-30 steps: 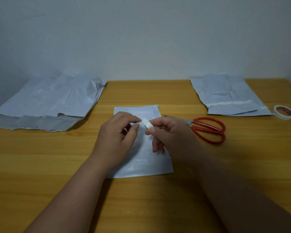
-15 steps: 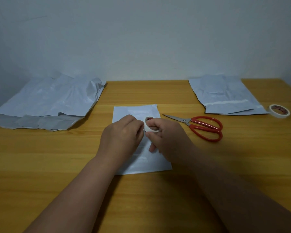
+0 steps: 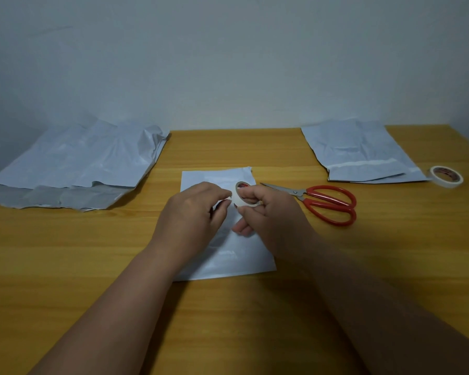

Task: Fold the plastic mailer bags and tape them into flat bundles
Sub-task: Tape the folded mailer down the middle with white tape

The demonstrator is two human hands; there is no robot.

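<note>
A folded white mailer bag [image 3: 241,262] lies flat on the wooden table [image 3: 65,253] in front of me. Above it my right hand [image 3: 271,217] grips a small roll of white tape [image 3: 241,194], held upright with its red-printed core showing. My left hand [image 3: 192,217] is just left of the roll and pinches the loose tape end [image 3: 228,198] between thumb and forefinger. Both hands hide the bag's middle.
Red-handled scissors [image 3: 328,203] lie just right of my hands. A second tape roll [image 3: 446,176] sits at the right edge, beside folded mailer bags [image 3: 363,155] at back right. Unfolded white and grey mailer bags [image 3: 73,169] spread over the back left, against the wall.
The tape roll in my right hand has turned from edge-on to show its open core. My left fingers have stayed at the roll and now pinch its free end. The bag has not moved.
</note>
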